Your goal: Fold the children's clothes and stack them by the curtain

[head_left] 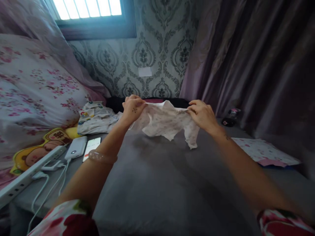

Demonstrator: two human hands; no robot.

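A small white long-sleeved baby top (163,123) with a faint pattern hangs stretched between my two hands over the grey covered surface (157,183). My left hand (133,109) pinches its upper left edge, fingers closed on the cloth. At the upper right edge, my right hand (203,114) grips the fabric between thumb and fingers. One sleeve dangles below my right hand. Left of my left hand lies a pile of folded light clothes (98,119) with coloured prints.
A white power strip (31,177) with cables, a white power bank (76,148) and a phone (92,147) lie at the left. A yellow cartoon cushion (40,149) is behind them. On the right are a patterned folded cloth (265,151) and a dark bottle (231,118) near the curtain (236,59).
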